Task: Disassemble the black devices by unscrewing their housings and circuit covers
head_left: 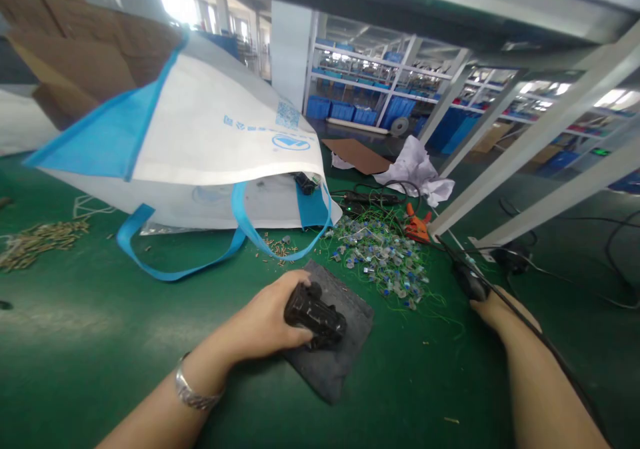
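Observation:
My left hand (270,319) is closed around a black moulded housing (315,316), thumb on the near side. The housing lies over a folded dark grey cloth (350,309) on the green surface. Off to the right, my right hand (500,312) grips a black corded tool (470,281); its exact kind is unclear. Between the hands, beyond the cloth, spreads a pile of small clear and blue pieces with green strings (385,262). Small copper-coloured screws (280,248) are scattered left of that pile.
A white and blue tote bag (225,142) lies on its side, its blue handles reaching toward me. Brass-coloured pins (45,242) are heaped at left. An orange clamp (417,226) sits by white metal legs (540,122). Crumpled paper (417,172) and cables lie behind.

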A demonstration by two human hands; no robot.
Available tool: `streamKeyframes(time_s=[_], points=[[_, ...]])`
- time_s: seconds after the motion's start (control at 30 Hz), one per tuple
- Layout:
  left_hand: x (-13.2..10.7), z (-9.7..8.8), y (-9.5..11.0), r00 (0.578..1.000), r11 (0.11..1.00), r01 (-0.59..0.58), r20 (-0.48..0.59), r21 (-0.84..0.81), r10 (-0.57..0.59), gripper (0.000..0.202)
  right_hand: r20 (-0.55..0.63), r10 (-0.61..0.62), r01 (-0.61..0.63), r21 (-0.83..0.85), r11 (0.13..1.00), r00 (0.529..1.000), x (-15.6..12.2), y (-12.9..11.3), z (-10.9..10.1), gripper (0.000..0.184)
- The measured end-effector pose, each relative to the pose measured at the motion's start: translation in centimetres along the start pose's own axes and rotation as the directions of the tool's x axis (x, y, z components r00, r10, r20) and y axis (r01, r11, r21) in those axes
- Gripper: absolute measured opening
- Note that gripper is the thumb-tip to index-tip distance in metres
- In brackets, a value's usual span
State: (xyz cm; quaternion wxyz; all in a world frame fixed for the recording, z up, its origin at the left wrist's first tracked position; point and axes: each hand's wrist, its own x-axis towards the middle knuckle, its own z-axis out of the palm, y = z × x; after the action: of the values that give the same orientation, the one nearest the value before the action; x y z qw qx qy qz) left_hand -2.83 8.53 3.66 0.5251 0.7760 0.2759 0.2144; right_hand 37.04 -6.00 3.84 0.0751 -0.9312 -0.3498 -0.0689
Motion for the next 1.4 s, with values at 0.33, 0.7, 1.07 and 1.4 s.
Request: streamKeyframes(time_s=[0.33, 0.7, 1.07, 1.4], points=[[0.5, 4.7, -1.4, 0.938, 0.985, -0.051, -0.346, -0.162, -0.008, 0.045, -0.162, 0.037, 0.125, 0.867, 0.483, 0.986, -6.5, -13.1, -12.6, 0.028], [0.7, 3.1, -2.0, 0.976, 0.995, 0.000, -0.216, -0.104, -0.023, 0.044, -0.196, -0.252, 0.185, 0.981, -0.066, 0.948, -14.0, -19.6, -10.2, 0.037], [0.8, 3.2, -2.0, 0.974, 0.999, 0.028, -0.224, -0.028, -0.033, 0.049, -0.233, -0.297, 0.233, 0.972, -0.036, 0.926, -13.0, -20.6, -8.9, 0.040], [0.7, 3.4, -2.3, 0.972, 0.999, -0.028, -0.233, 0.033, 0.035, 0.045, -0.206, -0.343, 0.202, 0.978, -0.047, 0.916, -13.4, -20.7, -8.7, 0.033]])
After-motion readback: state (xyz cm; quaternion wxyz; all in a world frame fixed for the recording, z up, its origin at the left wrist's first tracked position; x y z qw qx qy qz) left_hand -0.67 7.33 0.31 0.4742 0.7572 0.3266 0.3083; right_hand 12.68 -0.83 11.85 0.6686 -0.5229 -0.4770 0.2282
